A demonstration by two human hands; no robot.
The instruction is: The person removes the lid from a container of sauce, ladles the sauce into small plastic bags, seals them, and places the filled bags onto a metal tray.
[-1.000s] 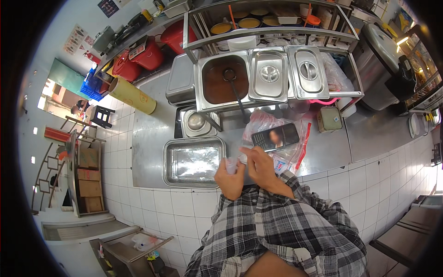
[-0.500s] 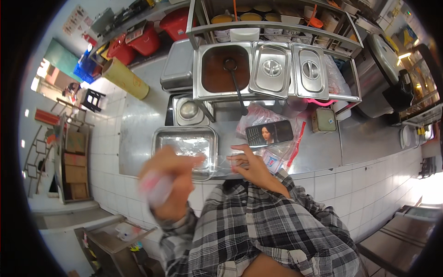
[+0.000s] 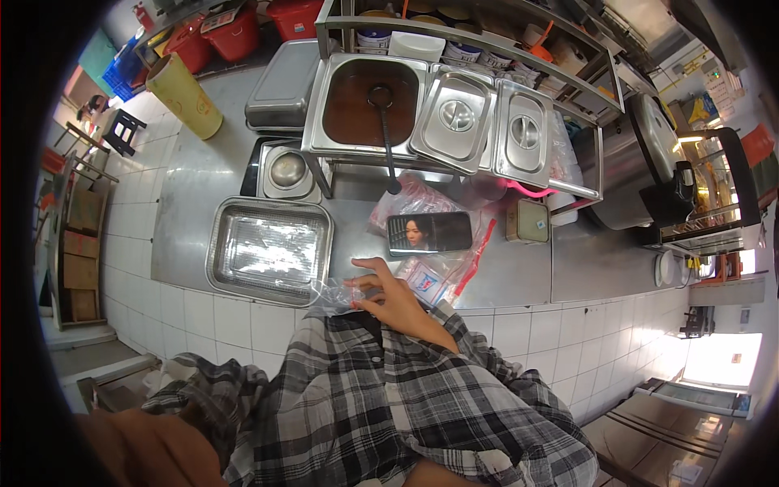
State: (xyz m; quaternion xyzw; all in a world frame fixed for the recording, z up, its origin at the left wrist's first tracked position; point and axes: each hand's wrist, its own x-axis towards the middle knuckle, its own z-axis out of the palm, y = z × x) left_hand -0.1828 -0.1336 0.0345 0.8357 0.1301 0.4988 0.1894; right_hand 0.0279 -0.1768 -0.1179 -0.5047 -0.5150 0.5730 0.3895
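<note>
My right hand (image 3: 395, 306) is at the table's front edge, close to my shirt. Its fingers are bent round a thin clear plastic bag (image 3: 334, 295), which hangs by the near right corner of a rectangular metal tray (image 3: 213, 252). My left hand (image 3: 154, 446) is low at the left rim of the picture, beside my sleeve. Its fingers are hidden, and whatever it may hold does not show. Beyond my right hand, a phone (image 3: 430, 233) with a lit screen lies on a pack of clear plastic bags (image 3: 479, 260) with red edging.
Behind the tray, a metal pan of brown sauce (image 3: 357, 109) holds a black-handled ladle (image 3: 384, 134). Two lidded pans (image 3: 457, 118) stand beside it. A roll of yellowish film (image 3: 185, 97) is at far left, a square tin (image 3: 527, 221) right of the phone, and a large steel cooker (image 3: 629, 174) farther right.
My left hand has swung from over the tray down to the lower left. The tray is now uncovered. The whole view has shifted, while my right hand stays by the table edge with the clear bag.
</note>
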